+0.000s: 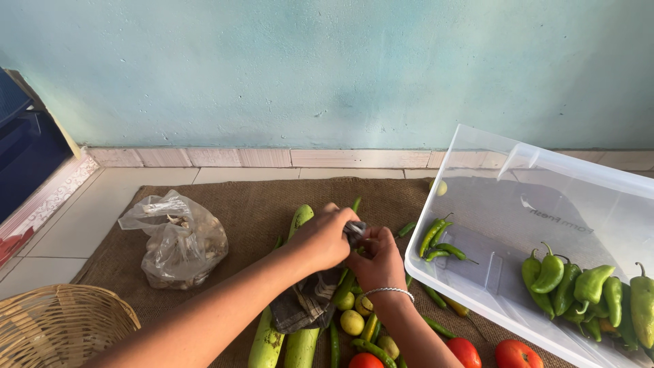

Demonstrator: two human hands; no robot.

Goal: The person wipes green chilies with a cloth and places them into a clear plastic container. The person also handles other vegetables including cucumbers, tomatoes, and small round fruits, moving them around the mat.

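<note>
Left hand and right hand mid-frame, fingers of both pinching a dark cloth, over limes and cucumbers, clear tub of green peppers at right.

A home floor is serving as a produce-sorting spot: a burlap mat is lying on floor tiles beside a painted wall.

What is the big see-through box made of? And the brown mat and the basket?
The box looks like clear, glossy plastic: the peppers show through its wall. The mat seems to be burlap, rough and matte, with a coarse weave. The basket looks like woven wicker or cane, with tan strands crossing.
</note>
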